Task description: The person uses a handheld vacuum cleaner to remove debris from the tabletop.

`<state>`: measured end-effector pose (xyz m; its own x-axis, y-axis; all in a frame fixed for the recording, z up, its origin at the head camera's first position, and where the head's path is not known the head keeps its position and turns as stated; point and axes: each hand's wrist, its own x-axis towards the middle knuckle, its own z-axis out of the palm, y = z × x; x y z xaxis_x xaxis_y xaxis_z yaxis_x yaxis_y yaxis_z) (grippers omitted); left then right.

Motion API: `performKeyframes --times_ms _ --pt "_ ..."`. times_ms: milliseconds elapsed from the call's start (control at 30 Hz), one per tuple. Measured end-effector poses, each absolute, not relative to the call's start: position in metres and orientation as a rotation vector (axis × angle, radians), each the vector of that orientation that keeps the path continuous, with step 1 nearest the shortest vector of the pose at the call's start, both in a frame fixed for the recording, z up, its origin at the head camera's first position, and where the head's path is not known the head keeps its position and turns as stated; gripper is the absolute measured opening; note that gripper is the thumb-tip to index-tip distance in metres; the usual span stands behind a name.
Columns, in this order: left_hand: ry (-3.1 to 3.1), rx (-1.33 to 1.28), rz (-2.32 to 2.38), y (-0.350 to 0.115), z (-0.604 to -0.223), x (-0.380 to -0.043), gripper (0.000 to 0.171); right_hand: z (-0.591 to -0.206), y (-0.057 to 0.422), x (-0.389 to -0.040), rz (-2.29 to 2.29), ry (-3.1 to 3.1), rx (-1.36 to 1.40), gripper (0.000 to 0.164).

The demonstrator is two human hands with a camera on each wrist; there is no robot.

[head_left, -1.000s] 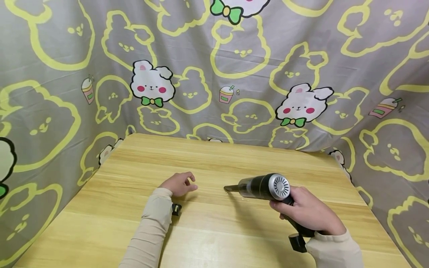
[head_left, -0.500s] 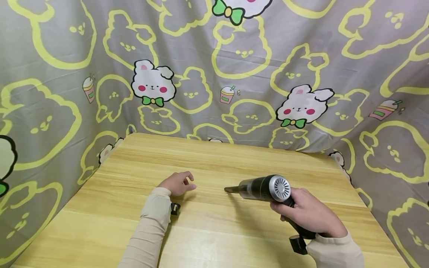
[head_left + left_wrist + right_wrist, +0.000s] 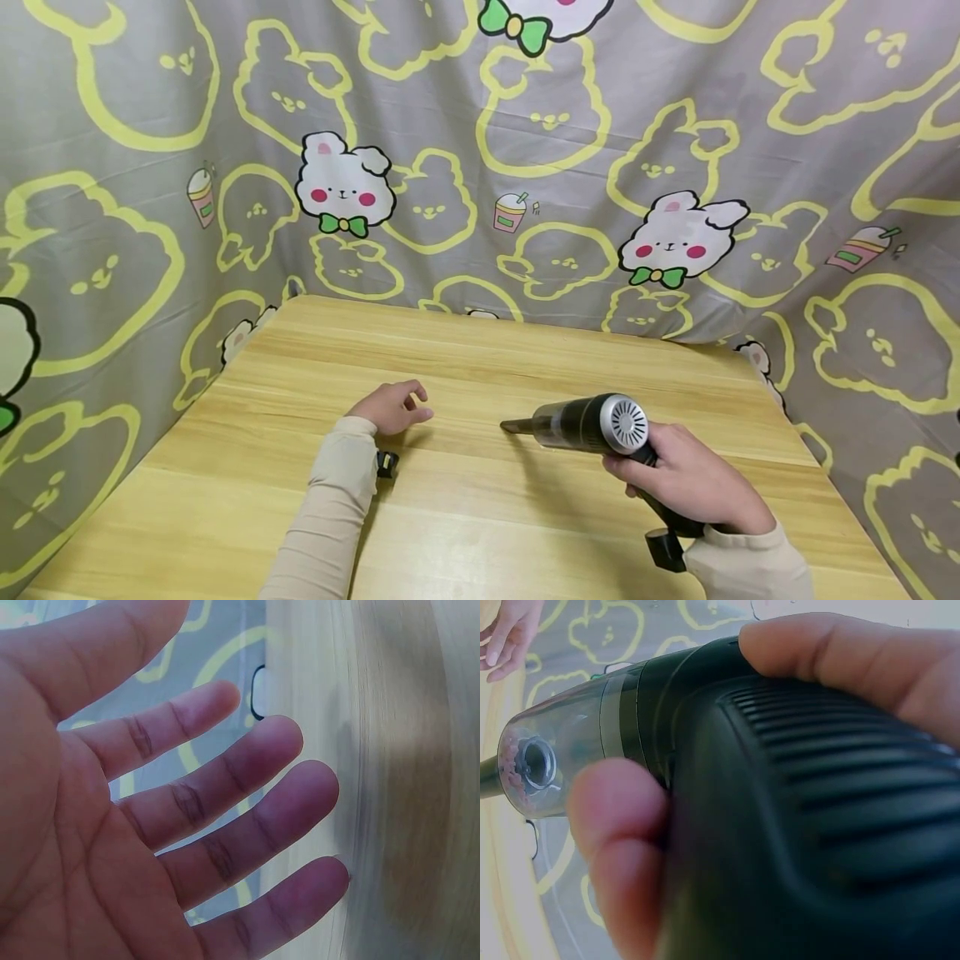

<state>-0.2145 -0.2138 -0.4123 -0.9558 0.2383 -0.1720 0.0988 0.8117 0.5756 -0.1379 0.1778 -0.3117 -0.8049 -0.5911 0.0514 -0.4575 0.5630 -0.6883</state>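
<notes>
My right hand [image 3: 693, 475] grips the black handle of a handheld vacuum cleaner [image 3: 581, 423], fingers and thumb wrapped round it. Its silver vented end faces me, and the narrow dark nozzle [image 3: 517, 426] points left, its tip close over the wooden table. Through the clear dust cup [image 3: 547, 761] in the right wrist view, small pinkish bits show near the front. To the left of the nozzle, my left hand [image 3: 390, 407] holds nothing, its fingers loosely bent. The left wrist view shows its palm [image 3: 67, 847] with fingers spread apart.
A light wooden table [image 3: 450, 533] spans the space beneath both hands. Grey curtain [image 3: 450, 108] with yellow outlines and white rabbits surrounds its back and sides. Small black devices [image 3: 387, 464] sit at both wrists.
My left hand has drifted slightly left and up in the head view. The vacuum cleaner and my right hand stay almost in place.
</notes>
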Motion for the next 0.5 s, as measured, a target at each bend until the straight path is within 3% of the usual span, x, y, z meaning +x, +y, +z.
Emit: performKeyframes --times_ms 500 --pt "2.751 0.284 0.862 -0.2102 -0.4105 -0.2131 0.028 -0.3116 0.1795 -0.1406 -1.080 2.647 -0.810 0.023"
